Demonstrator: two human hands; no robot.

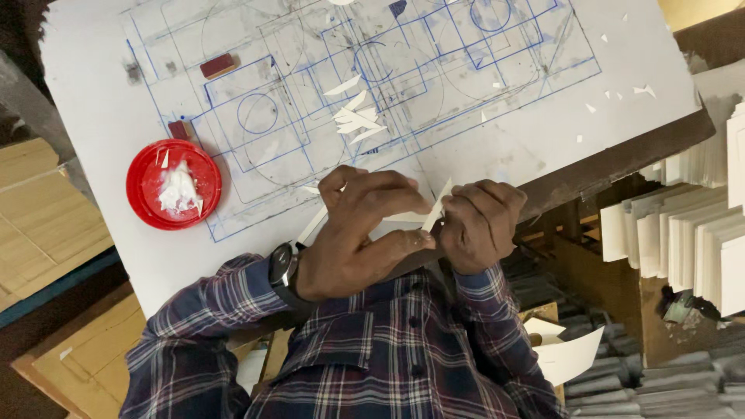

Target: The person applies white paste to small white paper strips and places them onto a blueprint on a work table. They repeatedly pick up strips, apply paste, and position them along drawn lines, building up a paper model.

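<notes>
While pinched, thin white card piece (434,211), bent, pointed

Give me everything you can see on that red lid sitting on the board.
The red lid is round, looks like plastic, and lies open side up on the white board, left of the blue line drawing. A blob of white paste and a few white paper slivers sit inside. A small dark red block lies just above it. Neither hand touches it.

Matt white paper strip (434,209), glossy red plastic lid (147,174), smudged matt board (101,116).
</notes>
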